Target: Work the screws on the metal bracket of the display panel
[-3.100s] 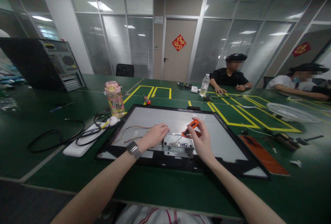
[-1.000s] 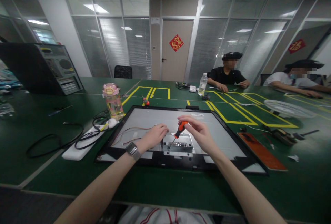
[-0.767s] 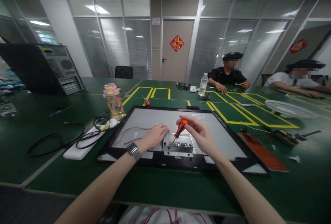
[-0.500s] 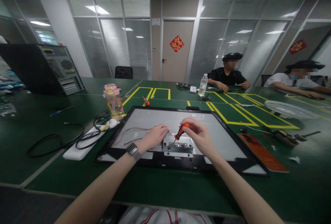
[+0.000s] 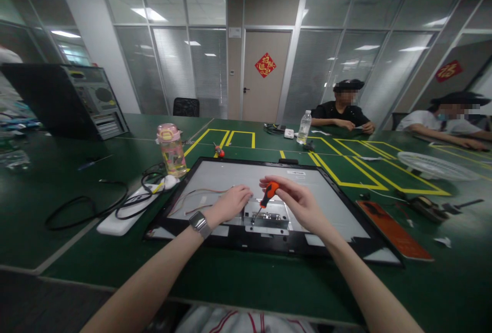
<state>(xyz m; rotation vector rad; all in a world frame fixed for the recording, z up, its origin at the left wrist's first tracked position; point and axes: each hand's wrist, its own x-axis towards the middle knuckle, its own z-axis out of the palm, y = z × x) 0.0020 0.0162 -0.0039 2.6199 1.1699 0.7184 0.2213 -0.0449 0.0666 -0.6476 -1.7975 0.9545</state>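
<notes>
In the head view, a pink-lidded bottle (image 5: 171, 151) stood just beyond the left edge of the display panel (image 5: 215, 177), near a white power strip (image 5: 125, 215) with a black cable (image 5: 77, 224) looped over it. A small red-tipped tool (image 5: 219, 151) lay past the far edge; an orange-red board (image 5: 392, 228) lay just beside the right edge. Farther off were a clear bottle (image 5: 304, 128), a computer case (image 5: 61, 100) and two seated people.

The right hand (image 5: 302, 202) gripped the orange-and-black screwdriver (image 5: 269, 194) by its handle, the shaft slanting down and left to the left part of the metal bracket (image 5: 267, 219), below and left of that hand. The left hand (image 5: 232, 204) lay palm down, fingers together at the bracket's far left corner, hiding part of it; whether they pinched anything could not be told. Thin wires (image 5: 196, 192) ran over the panel beside this hand.
</notes>
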